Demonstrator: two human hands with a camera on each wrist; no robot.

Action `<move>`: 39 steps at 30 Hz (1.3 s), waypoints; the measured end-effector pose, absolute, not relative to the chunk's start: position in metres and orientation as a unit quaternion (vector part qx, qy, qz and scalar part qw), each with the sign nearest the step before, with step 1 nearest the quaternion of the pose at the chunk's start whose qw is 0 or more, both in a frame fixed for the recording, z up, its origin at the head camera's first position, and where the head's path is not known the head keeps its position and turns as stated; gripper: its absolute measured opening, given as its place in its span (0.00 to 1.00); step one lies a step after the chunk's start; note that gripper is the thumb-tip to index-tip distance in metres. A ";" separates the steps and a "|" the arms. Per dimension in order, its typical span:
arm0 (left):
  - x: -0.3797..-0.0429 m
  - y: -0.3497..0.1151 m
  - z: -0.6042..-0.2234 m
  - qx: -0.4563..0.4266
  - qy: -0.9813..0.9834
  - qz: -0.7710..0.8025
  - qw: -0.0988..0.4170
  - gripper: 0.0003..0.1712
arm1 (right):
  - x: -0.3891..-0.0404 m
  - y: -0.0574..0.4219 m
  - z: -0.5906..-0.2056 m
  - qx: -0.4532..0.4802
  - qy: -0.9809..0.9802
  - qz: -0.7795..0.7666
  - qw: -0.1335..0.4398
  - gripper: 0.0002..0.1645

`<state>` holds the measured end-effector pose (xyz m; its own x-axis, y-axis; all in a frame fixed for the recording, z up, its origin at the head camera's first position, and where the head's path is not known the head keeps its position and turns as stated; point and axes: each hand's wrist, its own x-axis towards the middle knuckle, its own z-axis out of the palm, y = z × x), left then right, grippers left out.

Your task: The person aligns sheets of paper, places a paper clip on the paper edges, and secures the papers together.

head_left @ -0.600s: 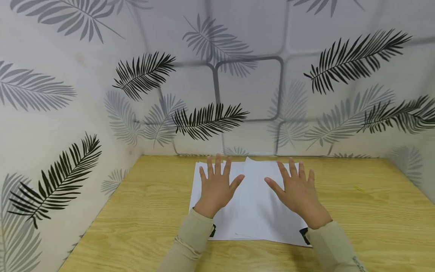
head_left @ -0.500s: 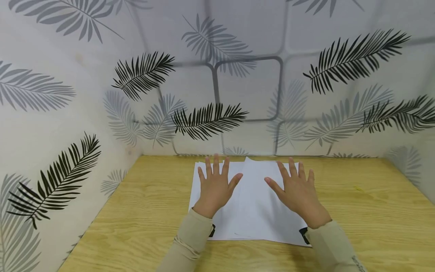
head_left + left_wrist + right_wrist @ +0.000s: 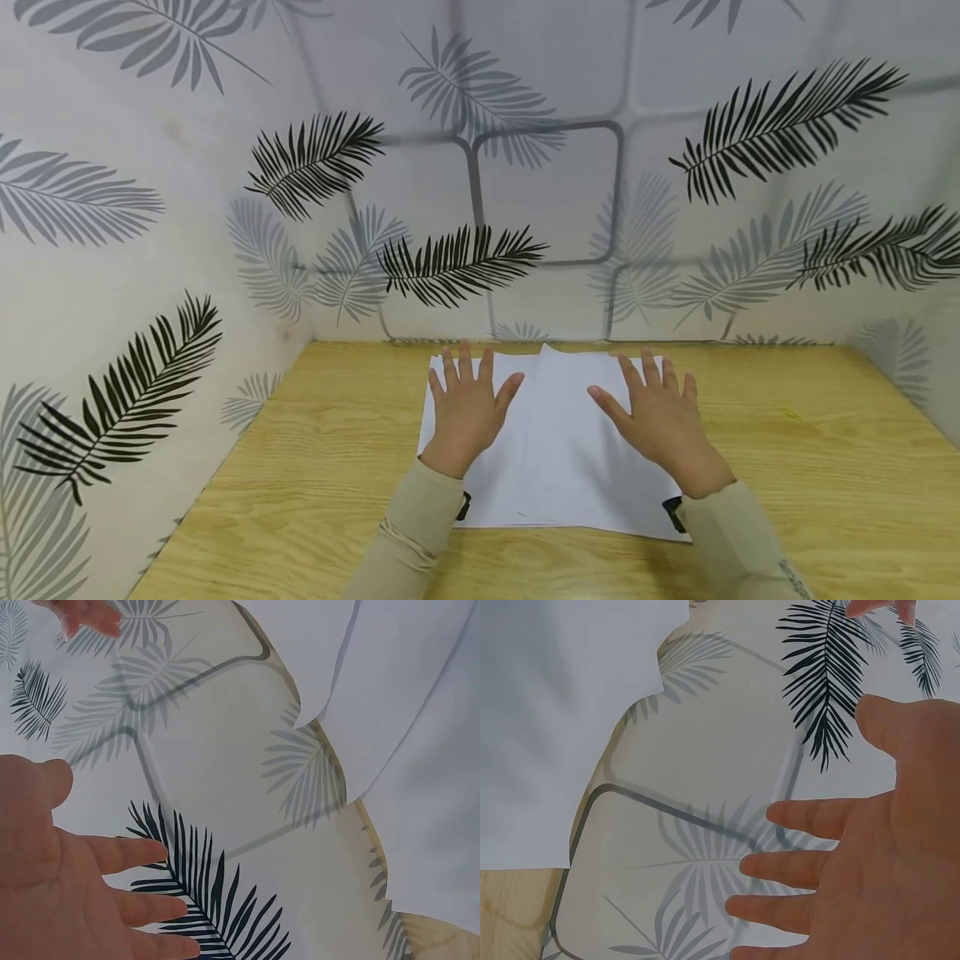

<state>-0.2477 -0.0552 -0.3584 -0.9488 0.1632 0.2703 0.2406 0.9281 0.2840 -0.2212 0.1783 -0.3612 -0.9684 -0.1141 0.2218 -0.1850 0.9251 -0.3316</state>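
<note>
Head: left hand (image 3: 467, 417) and right hand (image 3: 663, 423) are hovering over overlapping white paper sheets (image 3: 551, 479), fingers spread, gripping nothing; wood-grain tabletop (image 3: 810, 475) extending both sides, leaf-print wall (image 3: 551, 200) bordering behind. Left wrist: fingers extending, apart from paper edges. Right wrist: likewise.

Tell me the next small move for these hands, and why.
Probably lower the left hand and right hand onto the paper sheets to start evening them up: the sheets overlap unevenly, their far edges out of line, and both hands hover above them, holding nothing.
</note>
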 end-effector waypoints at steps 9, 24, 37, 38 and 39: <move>-0.249 -0.059 -0.362 -0.082 -0.972 -0.171 0.139 0.37 | -0.223 0.181 -0.363 0.064 -0.977 0.175 0.100 0.45; -0.249 -0.063 -0.365 -0.052 -0.974 -0.165 0.143 0.36 | -0.224 0.186 -0.368 0.058 -0.977 0.185 0.094 0.46; -0.253 -0.068 -0.369 -0.040 -0.975 -0.167 0.141 0.36 | -0.225 0.189 -0.369 0.051 -0.981 0.166 0.089 0.45; -0.253 -0.069 -0.369 -0.039 -0.975 -0.168 0.139 0.36 | -0.225 0.190 -0.369 0.051 -0.981 0.168 0.087 0.45; -0.252 -0.069 -0.369 -0.038 -0.975 -0.168 0.138 0.36 | -0.226 0.190 -0.370 0.051 -0.981 0.169 0.084 0.45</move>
<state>-0.2525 -0.0692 -0.3688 -0.9590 0.0269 0.2822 0.1200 0.9404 0.3181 -0.2255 0.1902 -0.3700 -0.9806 -0.0711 0.1828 -0.1281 0.9378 -0.3226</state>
